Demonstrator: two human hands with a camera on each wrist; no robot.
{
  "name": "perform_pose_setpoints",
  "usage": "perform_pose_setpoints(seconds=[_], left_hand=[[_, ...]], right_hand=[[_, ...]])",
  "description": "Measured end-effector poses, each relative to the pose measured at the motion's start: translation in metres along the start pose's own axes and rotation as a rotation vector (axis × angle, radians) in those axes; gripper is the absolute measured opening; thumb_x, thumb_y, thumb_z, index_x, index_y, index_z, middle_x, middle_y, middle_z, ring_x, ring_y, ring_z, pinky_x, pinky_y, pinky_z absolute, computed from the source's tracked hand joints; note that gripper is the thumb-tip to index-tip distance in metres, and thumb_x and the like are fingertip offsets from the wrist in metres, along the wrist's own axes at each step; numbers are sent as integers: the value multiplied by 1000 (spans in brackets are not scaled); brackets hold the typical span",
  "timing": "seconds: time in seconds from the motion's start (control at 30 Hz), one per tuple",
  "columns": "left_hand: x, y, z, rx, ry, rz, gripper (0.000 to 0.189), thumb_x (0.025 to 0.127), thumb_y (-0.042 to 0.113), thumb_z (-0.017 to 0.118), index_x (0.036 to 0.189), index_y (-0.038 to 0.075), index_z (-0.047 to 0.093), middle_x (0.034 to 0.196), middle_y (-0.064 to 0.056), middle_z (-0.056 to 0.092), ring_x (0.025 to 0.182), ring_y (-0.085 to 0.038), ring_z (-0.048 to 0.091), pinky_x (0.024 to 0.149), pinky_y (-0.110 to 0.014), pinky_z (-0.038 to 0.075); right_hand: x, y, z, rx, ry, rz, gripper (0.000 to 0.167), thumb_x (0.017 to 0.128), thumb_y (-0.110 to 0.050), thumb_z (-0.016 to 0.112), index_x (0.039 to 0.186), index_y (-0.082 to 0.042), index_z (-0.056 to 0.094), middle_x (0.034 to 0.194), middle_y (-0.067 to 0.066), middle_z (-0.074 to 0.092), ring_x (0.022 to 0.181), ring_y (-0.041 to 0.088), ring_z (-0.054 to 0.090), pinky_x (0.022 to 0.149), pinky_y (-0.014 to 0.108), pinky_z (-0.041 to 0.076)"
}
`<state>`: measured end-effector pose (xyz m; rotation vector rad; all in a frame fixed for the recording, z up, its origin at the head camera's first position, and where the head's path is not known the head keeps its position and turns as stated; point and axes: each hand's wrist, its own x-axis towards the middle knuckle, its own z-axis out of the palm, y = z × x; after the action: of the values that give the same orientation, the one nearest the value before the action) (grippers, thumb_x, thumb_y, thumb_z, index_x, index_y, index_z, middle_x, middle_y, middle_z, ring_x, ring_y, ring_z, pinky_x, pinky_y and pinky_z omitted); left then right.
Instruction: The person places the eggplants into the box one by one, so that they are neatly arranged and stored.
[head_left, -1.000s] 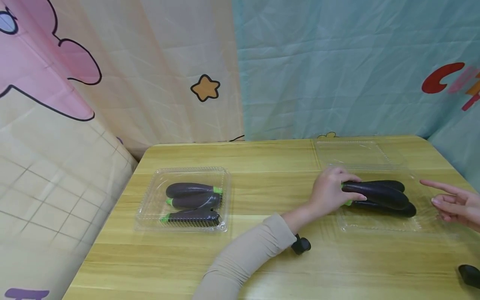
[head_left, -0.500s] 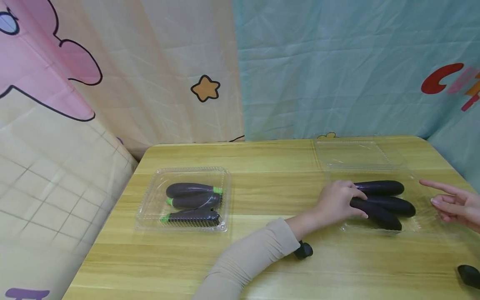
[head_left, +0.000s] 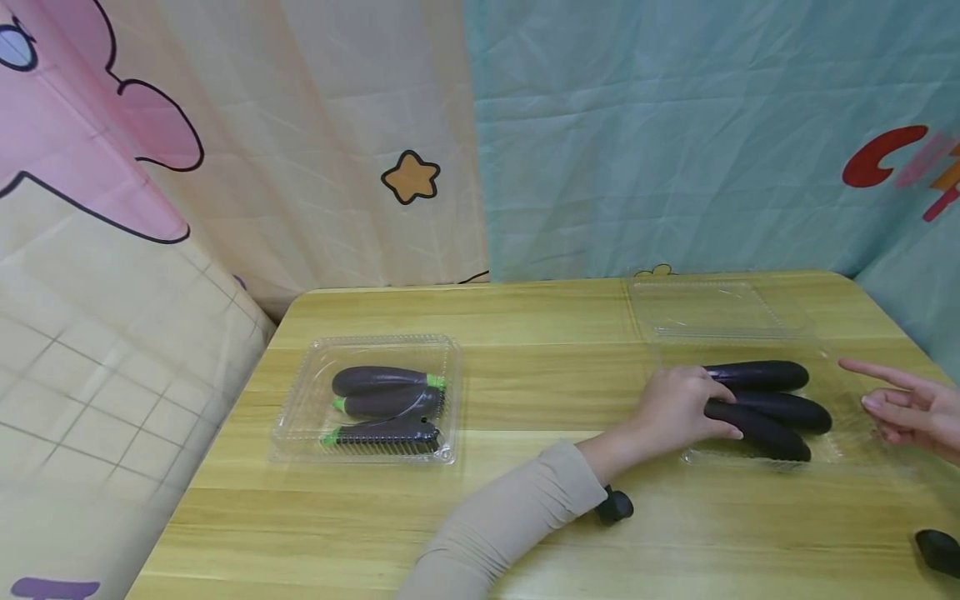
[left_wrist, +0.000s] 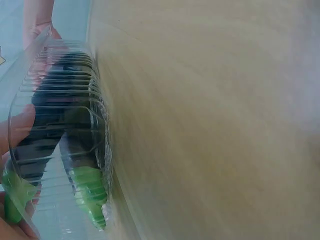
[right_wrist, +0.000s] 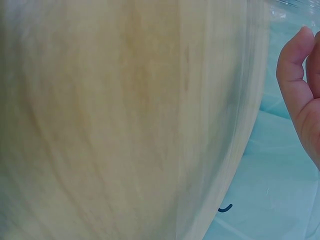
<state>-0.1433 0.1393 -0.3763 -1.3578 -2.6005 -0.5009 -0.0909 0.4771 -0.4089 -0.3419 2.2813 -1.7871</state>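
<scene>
In the head view, my left hand point(head_left: 678, 408) grips the stem end of an eggplant point(head_left: 768, 433) in the open clear clamshell box point(head_left: 840, 450) at the right. Two more eggplants lie behind it, a middle eggplant point(head_left: 787, 411) and a back eggplant point(head_left: 765, 375). The left wrist view looks through the ribbed box wall point(left_wrist: 75, 87). There, the held eggplant's green cap point(left_wrist: 20, 192) is beside the fingers, and another green cap point(left_wrist: 90, 192) hangs low near the wall. My right hand point(head_left: 918, 412) hovers at the box's right side with its index finger extended, holding nothing.
Left on the wooden table point(head_left: 510, 383) sits a closed clear box point(head_left: 300, 392) with three eggplants inside. The open box's lid point(head_left: 705, 304) lies folded back toward the curtain point(head_left: 675, 167). Two black objects are near the front: one dark piece point(head_left: 617, 507) by the left forearm, another point(head_left: 939, 552) at the right edge.
My left hand has brought its eggplant from over the other two down to the front of the box, then slightly right. My right hand stays almost still.
</scene>
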Motion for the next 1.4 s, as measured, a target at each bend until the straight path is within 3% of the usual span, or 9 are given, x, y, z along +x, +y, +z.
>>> perform_pose_setpoints(seconds=[0.07, 0.3, 0.57, 1.0, 1.2, 1.4], left_hand=[[0, 2, 1, 5, -20, -17, 38, 75, 55, 70, 106, 34, 70, 101, 21, 62, 89, 7, 53, 65, -9, 28], [3, 8, 2, 38, -51, -51, 36, 77, 57, 66, 108, 38, 68, 104, 24, 61, 96, 8, 51, 75, -17, 29], [4, 12, 7, 91, -47, -68, 35, 77, 60, 65, 107, 42, 68, 99, 28, 61, 91, 11, 50, 74, -14, 26], [5, 15, 6, 123, -105, -79, 34, 78, 58, 65, 108, 42, 67, 100, 29, 61, 91, 12, 52, 74, -17, 24], [4, 15, 6, 134, -104, -77, 34, 79, 57, 64, 110, 42, 66, 104, 28, 61, 96, 11, 51, 76, -17, 25], [3, 13, 6, 90, -70, -57, 32, 81, 53, 65, 110, 41, 66, 102, 27, 61, 90, 12, 51, 74, -15, 24]], right_hand=[[0, 0, 0, -1, 1, 1, 62, 98, 5, 36, 142, -40, 32, 69, 4, 47, 52, 28, 30, 48, 33, 42], [0, 1, 1, -26, 17, 2, 63, 98, 5, 36, 142, -40, 30, 68, 3, 47, 51, 28, 32, 47, 34, 39], [0, -1, 2, -89, 77, 60, 61, 99, 0, 39, 142, -42, 28, 67, 3, 46, 50, 27, 33, 48, 32, 42], [0, 0, 1, -32, 25, 8, 61, 98, 3, 38, 142, -40, 31, 68, 3, 46, 51, 28, 30, 48, 32, 43], [0, 1, 0, -19, 6, -10, 62, 98, 4, 37, 143, -39, 30, 69, 3, 47, 51, 28, 32, 50, 32, 45], [0, 2, 0, -56, 52, 13, 61, 98, 2, 39, 141, -41, 32, 68, 3, 46, 51, 27, 33, 48, 32, 43]])
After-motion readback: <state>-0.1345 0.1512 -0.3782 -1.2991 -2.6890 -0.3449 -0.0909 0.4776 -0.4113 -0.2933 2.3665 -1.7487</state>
